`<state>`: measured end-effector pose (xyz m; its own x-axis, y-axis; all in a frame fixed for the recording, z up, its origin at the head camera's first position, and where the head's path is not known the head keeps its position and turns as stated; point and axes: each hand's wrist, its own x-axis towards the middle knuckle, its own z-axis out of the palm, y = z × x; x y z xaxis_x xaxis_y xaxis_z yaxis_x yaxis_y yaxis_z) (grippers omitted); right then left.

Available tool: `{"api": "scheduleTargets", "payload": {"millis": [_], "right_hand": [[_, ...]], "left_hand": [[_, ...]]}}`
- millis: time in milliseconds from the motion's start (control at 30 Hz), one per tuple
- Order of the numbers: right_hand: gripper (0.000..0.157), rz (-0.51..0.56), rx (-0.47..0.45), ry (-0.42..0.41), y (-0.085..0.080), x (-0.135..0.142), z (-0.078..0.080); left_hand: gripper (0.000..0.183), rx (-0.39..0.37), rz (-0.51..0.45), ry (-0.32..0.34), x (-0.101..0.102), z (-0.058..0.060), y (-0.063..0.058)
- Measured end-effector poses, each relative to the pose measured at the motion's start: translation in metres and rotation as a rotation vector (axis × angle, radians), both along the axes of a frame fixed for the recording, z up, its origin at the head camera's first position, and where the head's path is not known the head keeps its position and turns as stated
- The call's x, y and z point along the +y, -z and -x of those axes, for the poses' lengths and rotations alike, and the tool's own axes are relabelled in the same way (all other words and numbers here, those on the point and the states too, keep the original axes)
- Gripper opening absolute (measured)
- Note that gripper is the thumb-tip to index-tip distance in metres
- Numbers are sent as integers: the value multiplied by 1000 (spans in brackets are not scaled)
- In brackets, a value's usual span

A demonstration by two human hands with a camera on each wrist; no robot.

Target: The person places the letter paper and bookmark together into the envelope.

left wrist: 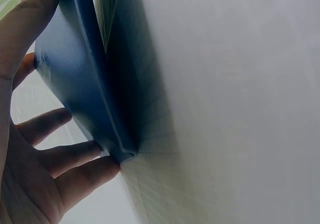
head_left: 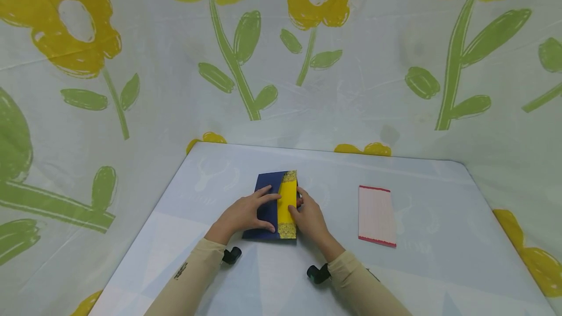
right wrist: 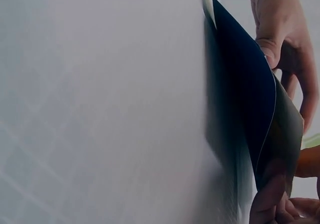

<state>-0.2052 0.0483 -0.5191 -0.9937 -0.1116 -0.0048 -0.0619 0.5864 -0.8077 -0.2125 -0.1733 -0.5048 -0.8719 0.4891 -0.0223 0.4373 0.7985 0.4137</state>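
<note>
A dark blue booklet [head_left: 265,183] with a bright yellow panel [head_left: 287,204] along its right side lies on the table; gold patterned bands cross the panel's top and bottom. My left hand [head_left: 246,212] rests on the blue part, fingers spread, a fingertip reaching the yellow panel's edge. In the left wrist view its fingers touch the edge of the booklet [left wrist: 82,74]. At the right edge my right hand [head_left: 311,216] pinches the panel between thumb and fingers. The right wrist view shows the booklet's dark sheet [right wrist: 245,79] bowed upward near those fingers.
To the right lies a pale pink-and-white striped rectangle [head_left: 376,216] with red top and bottom edges. Black wrist devices sit beside the left cuff [head_left: 212,252] and the right cuff [head_left: 347,267]. The table [head_left: 439,267] meets a flower-printed cloth [head_left: 373,87] behind.
</note>
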Motion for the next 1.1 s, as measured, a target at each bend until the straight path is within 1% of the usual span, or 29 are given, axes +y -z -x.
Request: {"api": "scheduleTargets", "payload": {"millis": [133, 267, 467, 667, 933, 1100], "right_hand": [[60, 20, 14, 6, 0, 0, -2], [59, 11, 44, 25, -1, 1, -2], [63, -2, 77, 43, -3, 1, -3], [66, -19, 77, 30, -3, -2, -3], [61, -73, 82, 5, -1, -7, -1], [58, -84, 80, -8, -3, -10, -1]], "left_hand": [[87, -5, -2, -1, 0, 0, 0], [87, -3, 3, -5, 0, 0, 0], [87, -3, 0, -2, 0, 1, 1], [88, -3, 0, 0, 0, 1, 2], [87, 9, -1, 15, -1, 1, 3], [87, 15, -12, 23, -1, 1, 2]]}}
